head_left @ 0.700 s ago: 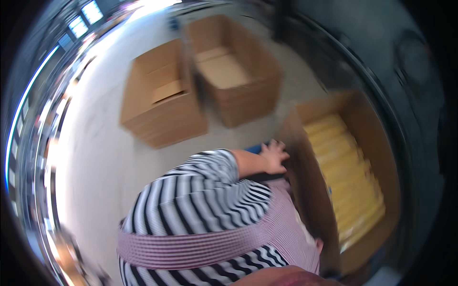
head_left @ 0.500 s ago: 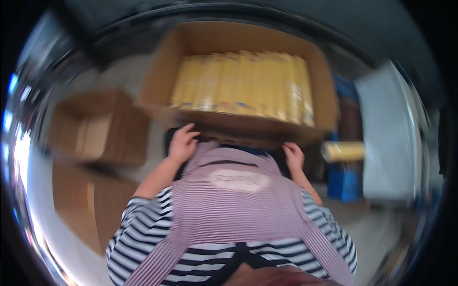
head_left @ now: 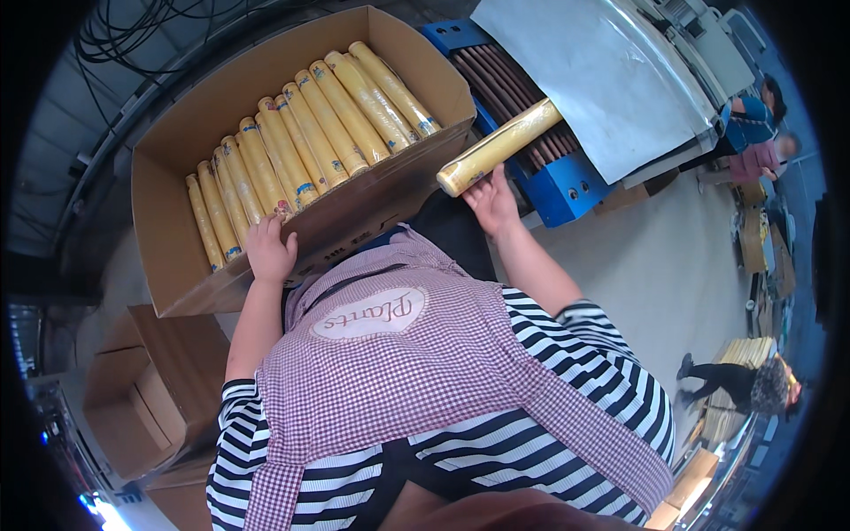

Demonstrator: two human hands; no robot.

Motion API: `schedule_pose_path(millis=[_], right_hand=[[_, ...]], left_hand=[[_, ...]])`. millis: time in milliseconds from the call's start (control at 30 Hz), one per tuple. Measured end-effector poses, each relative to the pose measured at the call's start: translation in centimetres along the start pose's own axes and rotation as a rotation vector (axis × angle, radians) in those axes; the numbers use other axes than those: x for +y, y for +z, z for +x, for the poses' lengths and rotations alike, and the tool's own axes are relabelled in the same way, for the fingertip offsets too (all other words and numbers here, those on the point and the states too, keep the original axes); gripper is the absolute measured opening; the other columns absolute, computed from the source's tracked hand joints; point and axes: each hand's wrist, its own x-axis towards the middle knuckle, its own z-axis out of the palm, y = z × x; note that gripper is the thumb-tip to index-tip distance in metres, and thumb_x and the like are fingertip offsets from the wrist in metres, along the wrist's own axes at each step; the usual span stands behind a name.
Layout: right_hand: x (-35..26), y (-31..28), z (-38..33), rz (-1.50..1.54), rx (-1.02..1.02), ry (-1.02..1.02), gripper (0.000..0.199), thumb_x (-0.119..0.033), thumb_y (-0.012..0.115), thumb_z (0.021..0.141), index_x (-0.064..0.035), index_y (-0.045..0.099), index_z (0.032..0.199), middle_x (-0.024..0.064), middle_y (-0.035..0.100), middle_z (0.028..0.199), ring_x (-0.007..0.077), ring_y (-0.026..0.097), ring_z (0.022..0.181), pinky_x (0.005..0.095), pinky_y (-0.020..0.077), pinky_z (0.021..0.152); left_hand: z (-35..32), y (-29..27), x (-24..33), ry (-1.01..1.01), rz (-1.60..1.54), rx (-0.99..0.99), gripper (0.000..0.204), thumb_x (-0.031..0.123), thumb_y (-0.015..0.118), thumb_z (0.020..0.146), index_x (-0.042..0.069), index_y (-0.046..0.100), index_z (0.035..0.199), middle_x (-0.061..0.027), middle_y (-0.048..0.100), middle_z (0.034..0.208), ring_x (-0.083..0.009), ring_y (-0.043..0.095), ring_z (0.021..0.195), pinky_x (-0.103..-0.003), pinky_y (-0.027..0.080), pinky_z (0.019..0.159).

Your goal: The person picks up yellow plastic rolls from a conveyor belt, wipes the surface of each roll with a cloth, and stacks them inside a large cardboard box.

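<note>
A large cardboard box (head_left: 190,285) stands in front of me with its flaps up. Inside, wrapped yellow rolls (head_left: 282,157) with small coloured prints lie side by side in a row. My left hand (head_left: 270,252) rests at the box's near wall, its fingers over the rim by the roll ends and the thumb apart. To the right of the box, another yellow roll (head_left: 505,146) sticks out from under a silvery white sheet, across dark rollers. My right hand (head_left: 494,205) has its fingers under this roll's near end, with part of them hidden behind it.
Blue end blocks (head_left: 568,190) flank the dark rollers (head_left: 505,84), partly covered by the pale sheet (head_left: 611,80). A smaller open cardboard box (head_left: 142,389) stands at lower left. Black cables (head_left: 133,40) hang at the far left. Other people (head_left: 739,385) and stacked goods are at the right.
My view has turned toward the right and sharpened. My right hand has moved from near my lap to the roll on the rollers. My left hand has come up to the box rim.
</note>
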Motion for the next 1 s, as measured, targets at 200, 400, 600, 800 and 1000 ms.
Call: schedule_pose_path(millis=[200, 400, 600, 800, 1000], right_hand=[[1.8, 3.4, 8.1, -0.06, 0.191, -0.16, 0.053, -0.024, 0.074, 0.088, -0.0111, 0.05, 0.134, 0.0074, 0.061, 0.125, 0.0277, 0.056, 0.117, 0.0512, 0.0438, 0.099], [3.6, 10.4, -1.8, -0.02, -0.03, -0.158, 0.044, -0.015, 0.067, 0.092, -0.0023, 0.049, 0.13, 0.0106, 0.061, 0.118, 0.0252, 0.06, 0.109, 0.0429, 0.0488, 0.098], [3.9, 14.7, -5.7, -0.349, -0.46, -0.017, 0.05, -0.006, 0.072, 0.08, -0.0014, 0.051, 0.125, 0.0072, 0.061, 0.109, 0.0208, 0.061, 0.101, 0.0361, 0.0513, 0.091], [0.2, 17.5, -2.4, -0.589, -0.721, 0.085, 0.067, -0.005, 0.078, 0.069, -0.0025, 0.05, 0.13, 0.0101, 0.063, 0.117, 0.0204, 0.062, 0.108, 0.0342, 0.0502, 0.094], [0.4, 13.0, -3.7, -1.074, -0.748, -0.073, 0.073, -0.012, 0.079, 0.063, -0.0027, 0.052, 0.13, 0.0078, 0.062, 0.118, 0.0186, 0.059, 0.108, 0.035, 0.0464, 0.098]], left_hand=[[2.0, -1.8, -1.9, -0.018, -0.113, -0.183, 0.045, 0.025, 0.075, 0.077, 0.007, 0.062, 0.116, -0.014, 0.064, 0.115, -0.0361, 0.057, 0.108, -0.044, 0.045, 0.096], [2.1, -2.4, -1.6, -0.189, -0.423, -0.245, 0.049, 0.022, 0.075, 0.079, 0.007, 0.062, 0.124, -0.0167, 0.064, 0.123, -0.036, 0.057, 0.117, -0.043, 0.045, 0.101], [7.7, -2.4, -1.2, -0.328, -0.952, -0.208, 0.041, 0.019, 0.067, 0.093, 0.002, 0.058, 0.13, -0.0129, 0.063, 0.126, -0.0186, 0.058, 0.117, -0.031, 0.046, 0.1], [17.5, -10.3, 0.8, -0.177, -1.336, -0.003, 0.046, 0.031, 0.048, 0.105, 0.008, 0.044, 0.144, -0.0104, 0.055, 0.139, -0.0204, 0.053, 0.127, -0.032, 0.04, 0.107], [18.4, -17.8, 1.8, 0.113, -1.757, 0.442, 0.064, 0.044, 0.049, 0.102, 0.013, 0.023, 0.151, -0.0112, 0.054, 0.139, -0.0193, 0.056, 0.119, -0.031, 0.046, 0.098]])
